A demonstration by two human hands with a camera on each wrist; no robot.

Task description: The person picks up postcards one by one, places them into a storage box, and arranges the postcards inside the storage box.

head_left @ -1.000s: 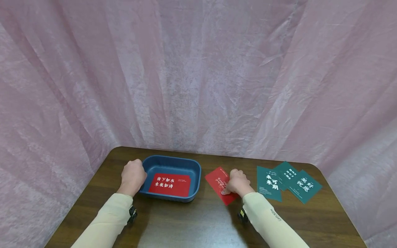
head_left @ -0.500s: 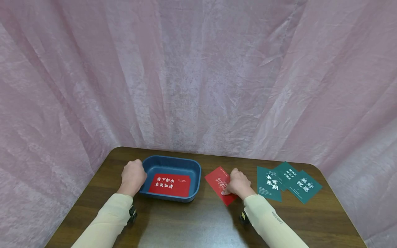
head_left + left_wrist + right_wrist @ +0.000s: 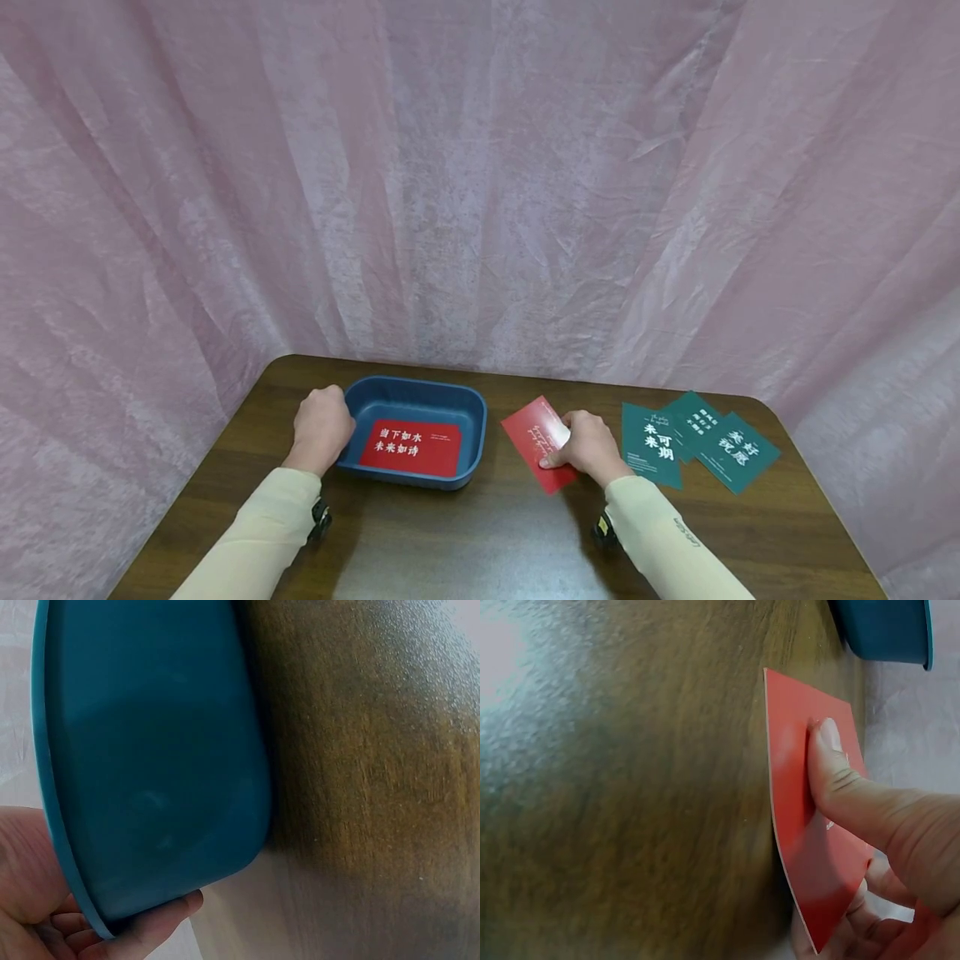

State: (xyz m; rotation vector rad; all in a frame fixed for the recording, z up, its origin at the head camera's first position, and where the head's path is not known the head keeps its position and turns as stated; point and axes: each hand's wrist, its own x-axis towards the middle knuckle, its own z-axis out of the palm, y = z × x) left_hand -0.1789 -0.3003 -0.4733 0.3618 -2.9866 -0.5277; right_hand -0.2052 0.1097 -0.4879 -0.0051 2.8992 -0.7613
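Observation:
My left hand (image 3: 322, 425) grips the left end of a blue plastic tray (image 3: 165, 765), its fingers curled at the rim in the left wrist view. Inside the tray lies a red card (image 3: 420, 458) with white lettering. To the right of the tray, my right hand (image 3: 588, 446) pinches a second red card (image 3: 802, 787), thumb flat on its printed face and fingers behind it. The card is slightly bent, with an edge raised off the wood in the right wrist view.
Three green cards overlap on the right: a near one (image 3: 645, 462), a rear one (image 3: 690, 404) and a right one (image 3: 750, 467). The wooden table (image 3: 450, 542) has rounded far corners. A pink curtain (image 3: 480, 208) hangs behind it.
My right hand has shifted slightly to the right, and its fingers have gone under the red card, which is now lifted and bent. The left hand and tray have stayed put.

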